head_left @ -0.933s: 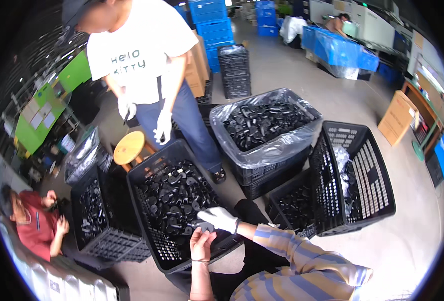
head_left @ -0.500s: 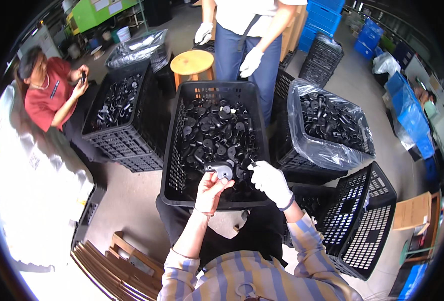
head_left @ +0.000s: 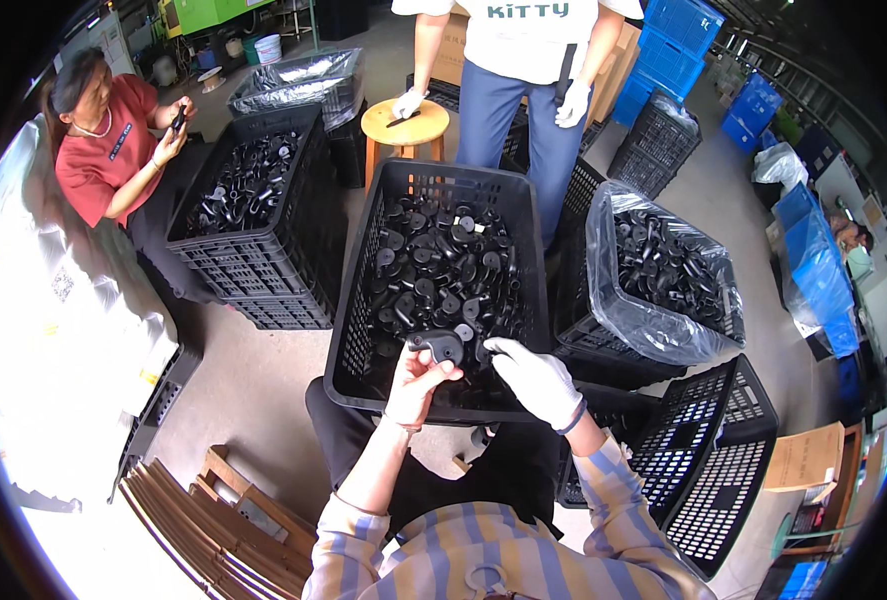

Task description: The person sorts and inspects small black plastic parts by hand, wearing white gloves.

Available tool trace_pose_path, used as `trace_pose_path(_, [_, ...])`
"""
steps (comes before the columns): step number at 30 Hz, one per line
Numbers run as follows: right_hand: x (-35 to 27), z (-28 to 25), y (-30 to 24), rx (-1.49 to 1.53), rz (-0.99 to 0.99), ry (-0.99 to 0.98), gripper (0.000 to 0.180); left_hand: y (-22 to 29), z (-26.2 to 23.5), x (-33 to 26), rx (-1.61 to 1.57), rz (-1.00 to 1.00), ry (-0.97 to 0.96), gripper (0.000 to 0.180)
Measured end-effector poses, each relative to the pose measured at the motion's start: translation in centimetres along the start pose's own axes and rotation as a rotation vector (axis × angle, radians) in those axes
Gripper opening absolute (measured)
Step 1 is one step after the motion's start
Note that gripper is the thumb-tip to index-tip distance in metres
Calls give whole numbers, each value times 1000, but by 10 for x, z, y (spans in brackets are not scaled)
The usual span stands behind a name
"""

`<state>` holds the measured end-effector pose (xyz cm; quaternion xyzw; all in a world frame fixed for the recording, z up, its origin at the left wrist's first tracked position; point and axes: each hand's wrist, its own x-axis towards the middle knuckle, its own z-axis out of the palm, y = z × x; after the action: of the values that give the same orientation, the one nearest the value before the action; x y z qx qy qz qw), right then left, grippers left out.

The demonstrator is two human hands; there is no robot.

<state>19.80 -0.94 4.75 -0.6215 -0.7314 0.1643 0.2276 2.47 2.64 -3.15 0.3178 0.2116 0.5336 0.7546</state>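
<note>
My bare left hand [head_left: 415,388] pinches a black plastic part [head_left: 441,347] with a round disc-like end and a short tubular end. It is held over the near side of a black crate [head_left: 335,375] heaped with similar black parts [head_left: 423,270]. My right hand [head_left: 538,380], in a white glove, is just right of the held part, with its fingers drawn together. What its fingertips hold, if anything, cannot be made out against the dark parts.
A wooden stool [head_left: 405,125] stands beyond the crate, beside a standing person in white gloves. Left, a seated person [head_left: 113,150] handles a dark piece by stacked crates [head_left: 248,265]. At right are a plastic-lined crate [head_left: 603,290] of parts and tilted crates [head_left: 723,480].
My right hand has moved left and down, closer to the held part. My left hand keeps hold of it. The standing person's hand has come down onto the stool, where a dark piece now shows.
</note>
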Motion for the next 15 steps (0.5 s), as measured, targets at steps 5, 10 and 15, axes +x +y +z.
trace_pose_path(5, [-5,1,11,20,-2,115,16,9,4,0,-96,-45,-11,50])
trace_pose_path(10, [-3,-3,7,128,-79,144,14,14,3,-2,-327,-96,-118,45])
trace_pose_path(15, [-6,-14,3,144,-91,144,16,16,15,1,-384,-136,-157,45])
